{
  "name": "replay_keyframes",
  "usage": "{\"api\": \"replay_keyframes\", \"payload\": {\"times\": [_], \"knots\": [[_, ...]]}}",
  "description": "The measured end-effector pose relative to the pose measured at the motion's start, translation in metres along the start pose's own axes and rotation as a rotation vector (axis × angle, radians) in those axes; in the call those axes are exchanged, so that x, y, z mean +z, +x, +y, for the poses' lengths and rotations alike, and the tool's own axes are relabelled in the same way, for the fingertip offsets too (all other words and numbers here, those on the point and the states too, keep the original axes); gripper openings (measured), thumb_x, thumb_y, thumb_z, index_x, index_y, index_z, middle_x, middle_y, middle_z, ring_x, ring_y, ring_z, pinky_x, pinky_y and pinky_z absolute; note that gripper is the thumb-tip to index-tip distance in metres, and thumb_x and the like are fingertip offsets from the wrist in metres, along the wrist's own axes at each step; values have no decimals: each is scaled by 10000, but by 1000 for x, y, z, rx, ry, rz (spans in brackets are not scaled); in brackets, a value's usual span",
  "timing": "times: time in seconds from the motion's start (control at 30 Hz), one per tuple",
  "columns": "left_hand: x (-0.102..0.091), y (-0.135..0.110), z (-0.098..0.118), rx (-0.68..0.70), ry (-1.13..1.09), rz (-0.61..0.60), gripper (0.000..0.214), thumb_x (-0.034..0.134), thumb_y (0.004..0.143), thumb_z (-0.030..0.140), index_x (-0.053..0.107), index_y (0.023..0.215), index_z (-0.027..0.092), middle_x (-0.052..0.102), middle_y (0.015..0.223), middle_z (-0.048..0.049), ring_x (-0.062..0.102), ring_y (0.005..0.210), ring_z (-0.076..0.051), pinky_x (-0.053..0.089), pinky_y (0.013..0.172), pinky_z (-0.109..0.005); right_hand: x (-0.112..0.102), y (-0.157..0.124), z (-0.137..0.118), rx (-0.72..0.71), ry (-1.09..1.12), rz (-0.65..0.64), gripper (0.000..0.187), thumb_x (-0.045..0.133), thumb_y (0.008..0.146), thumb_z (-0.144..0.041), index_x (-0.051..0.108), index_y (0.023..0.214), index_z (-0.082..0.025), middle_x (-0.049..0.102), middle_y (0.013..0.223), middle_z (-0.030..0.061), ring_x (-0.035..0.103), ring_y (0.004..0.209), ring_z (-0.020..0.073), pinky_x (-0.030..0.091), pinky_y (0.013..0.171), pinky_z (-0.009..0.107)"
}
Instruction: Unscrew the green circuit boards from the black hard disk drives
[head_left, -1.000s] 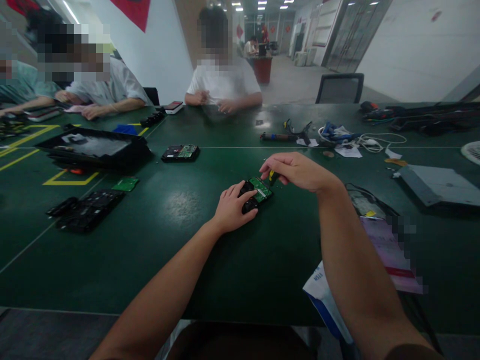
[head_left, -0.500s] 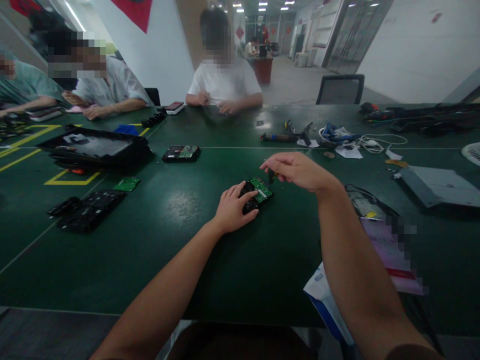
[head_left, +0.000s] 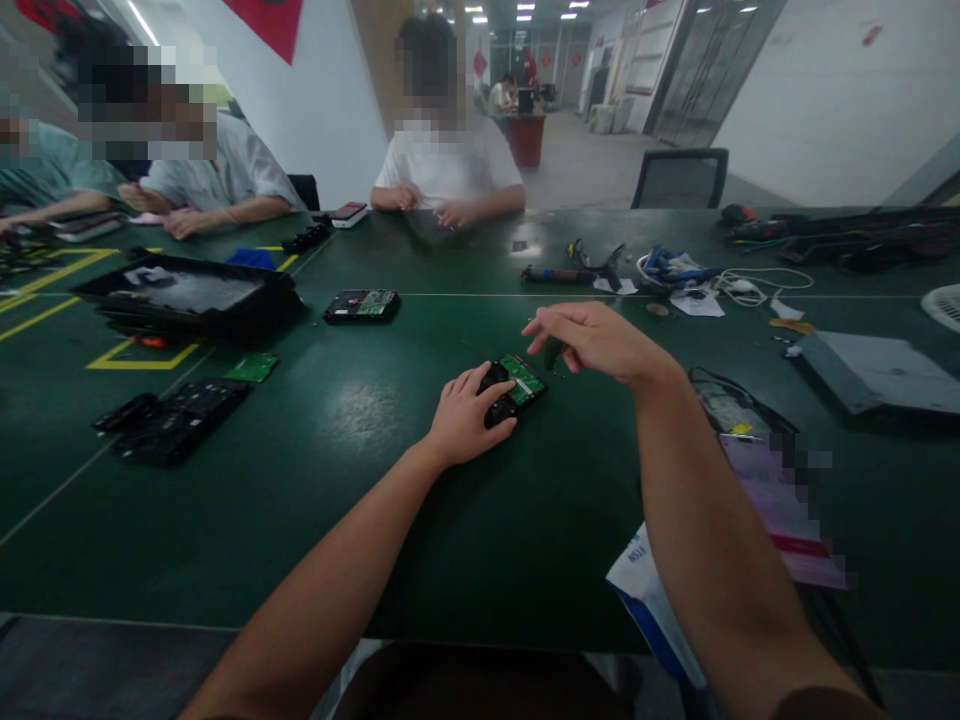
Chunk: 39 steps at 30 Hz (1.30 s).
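Note:
A hard drive with a green circuit board on its upper face lies on the dark green table. My left hand grips its black near end and presses it down, fingers spread over the casing and one fingertip on the board's edge. Just beyond the right corner of the drive, my right hand is raised with bent fingers around a small dark screwdriver. Most of that tool is hidden by the fingers, and its tip cannot be made out.
Another hard drive lies farther back, left of centre. To the left are a black tray, a green circuit board and black casing parts. Cables and a grey metal box lie right. People sit opposite.
My right hand has shifted slightly, its fingers have opened a little, and the screwdriver has tilted to the right. My left hand and the hard drive have stayed in place.

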<state>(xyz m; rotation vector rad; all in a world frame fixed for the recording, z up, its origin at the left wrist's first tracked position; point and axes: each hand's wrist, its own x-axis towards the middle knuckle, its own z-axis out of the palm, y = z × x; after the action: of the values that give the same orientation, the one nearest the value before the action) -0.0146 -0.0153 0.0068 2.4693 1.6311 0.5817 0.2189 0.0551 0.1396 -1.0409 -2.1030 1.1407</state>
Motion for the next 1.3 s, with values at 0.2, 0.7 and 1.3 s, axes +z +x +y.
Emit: {"api": "replay_keyframes", "payload": {"times": [0.2,0.7,1.3], "knots": [[0,0,0,6,3,4,618,689,907,517,564,1484,335,338,1674,-114,346,1510,-389,334,1169,-596,5,0,0,21,177,-96,470,532,1020,-598,738,995,-176,753,960,77,619,530,90,472,436,229],[0,-1,0,5,-10,3,621,679,912,522,556,1491,336,315,1690,-94,339,1513,-384,324,1181,-590,0,5,7,9,-177,153,291,684,934,-460,660,826,-191,651,697,5,570,594,130,405,575,291],[0,0,0,3,-5,12,616,690,903,518,573,1477,328,336,1676,-108,351,1504,-386,326,1180,-584,11,4,2,37,295,-60,367,521,1043,-533,642,1012,-188,710,917,57,666,562,108,548,490,237]]}}
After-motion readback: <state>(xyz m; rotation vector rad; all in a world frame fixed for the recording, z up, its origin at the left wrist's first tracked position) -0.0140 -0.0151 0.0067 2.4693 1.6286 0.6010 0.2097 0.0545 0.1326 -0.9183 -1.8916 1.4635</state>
